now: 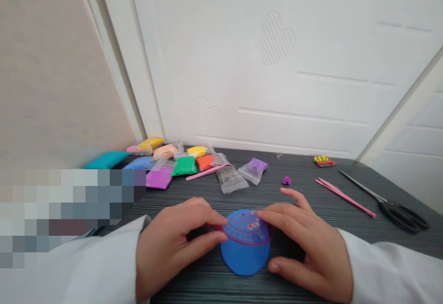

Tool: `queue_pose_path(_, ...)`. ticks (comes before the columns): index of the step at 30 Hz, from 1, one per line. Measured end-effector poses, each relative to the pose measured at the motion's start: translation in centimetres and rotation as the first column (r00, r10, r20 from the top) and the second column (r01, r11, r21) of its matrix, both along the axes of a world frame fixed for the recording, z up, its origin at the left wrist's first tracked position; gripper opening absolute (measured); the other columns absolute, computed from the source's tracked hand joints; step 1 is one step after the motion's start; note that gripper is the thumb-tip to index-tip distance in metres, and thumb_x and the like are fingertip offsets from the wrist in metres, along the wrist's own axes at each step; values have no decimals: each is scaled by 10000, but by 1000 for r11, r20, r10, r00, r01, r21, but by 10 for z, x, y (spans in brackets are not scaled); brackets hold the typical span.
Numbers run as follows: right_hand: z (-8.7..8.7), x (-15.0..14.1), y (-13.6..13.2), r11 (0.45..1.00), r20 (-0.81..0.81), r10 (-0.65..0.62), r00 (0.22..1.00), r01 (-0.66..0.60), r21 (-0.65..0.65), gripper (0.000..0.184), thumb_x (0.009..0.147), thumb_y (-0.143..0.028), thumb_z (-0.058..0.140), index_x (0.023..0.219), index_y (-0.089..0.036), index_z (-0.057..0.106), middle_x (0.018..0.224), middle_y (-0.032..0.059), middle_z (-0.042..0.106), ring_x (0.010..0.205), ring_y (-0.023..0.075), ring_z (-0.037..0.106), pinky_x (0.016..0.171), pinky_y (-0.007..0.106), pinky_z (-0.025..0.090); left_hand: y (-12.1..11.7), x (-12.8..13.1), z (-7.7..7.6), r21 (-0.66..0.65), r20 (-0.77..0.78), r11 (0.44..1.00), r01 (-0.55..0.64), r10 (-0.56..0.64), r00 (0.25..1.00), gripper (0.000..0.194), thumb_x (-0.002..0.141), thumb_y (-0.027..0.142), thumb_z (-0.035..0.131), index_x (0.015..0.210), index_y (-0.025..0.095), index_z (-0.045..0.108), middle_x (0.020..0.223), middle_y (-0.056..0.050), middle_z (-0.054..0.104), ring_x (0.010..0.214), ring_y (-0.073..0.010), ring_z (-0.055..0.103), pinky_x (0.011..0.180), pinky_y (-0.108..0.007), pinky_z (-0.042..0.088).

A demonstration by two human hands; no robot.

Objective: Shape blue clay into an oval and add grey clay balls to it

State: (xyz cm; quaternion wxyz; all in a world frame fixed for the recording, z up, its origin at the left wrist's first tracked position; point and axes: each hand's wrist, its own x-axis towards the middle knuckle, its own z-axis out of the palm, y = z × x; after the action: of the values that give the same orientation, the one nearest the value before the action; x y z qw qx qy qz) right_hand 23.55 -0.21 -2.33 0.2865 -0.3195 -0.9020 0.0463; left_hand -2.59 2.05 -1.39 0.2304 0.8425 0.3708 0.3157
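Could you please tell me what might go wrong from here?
The clear pink-edged piece might slip over the blue disc, as the left hand pinches only its edge. The right hand could brush the small purple lump just beyond it, and an outward swing might knock the black-handled scissors lying to its right.

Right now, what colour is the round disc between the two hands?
The disc is blue; it shows best in the head view, at its uncovered near part.
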Motion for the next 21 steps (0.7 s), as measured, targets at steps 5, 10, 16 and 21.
queue_pose_path(5, -1, -2, 8, 989, 66, -76, 995, 67, 130, 355, 879, -117, 444, 1192, -263, 527, 1099, 5, 620, 993, 132, 544, 1043, 436, 163, 3, 4, 6, -78, 66, 997, -22, 28, 997, 131, 820, 233, 580, 886, 261, 689, 834, 53, 669, 786, -84, 606, 727, -169, 437)
queue_pose_path(10, 1, -5, 12, 979, 43, -85, 995, 75, 190, 344, 847, -101, 464, 1146, -235, 569, 1109, 26, 608, 1018, 155, 522, 1031, 449, 204, 16, 6, 8, -454, 216, 890, 43, 63, 974, 73, 773, 253, 633, 812, 218, 684, 810, 33, 706, 758, -101, 628, 701, -186, 467)
queue_pose_path(16, 2, -6, 7, 978, -23, -65, 998, 68, 196, 316, 850, -153, 490, 1151, -201, 574, 1165, 64, 557, 1095, 176, 463, 1011, 405, 266, 31, 5, 1, -660, 370, 743, 113, 190, 909, 156, 756, 281, 669, 844, 157, 638, 620, 32, 674, 513, -54, 549, 507, -151, 418)
queue_pose_path(21, -1, -7, 4, 988, 5, -67, 998, 66, 142, 328, 856, -210, 522, 1183, -215, 544, 1180, 56, 558, 1075, 168, 482, 970, 368, 331, 30, 5, 3, -702, 276, 709, 62, 191, 942, 177, 768, 271, 643, 860, 127, 598, 647, 7, 683, 513, -63, 563, 524, -168, 432)
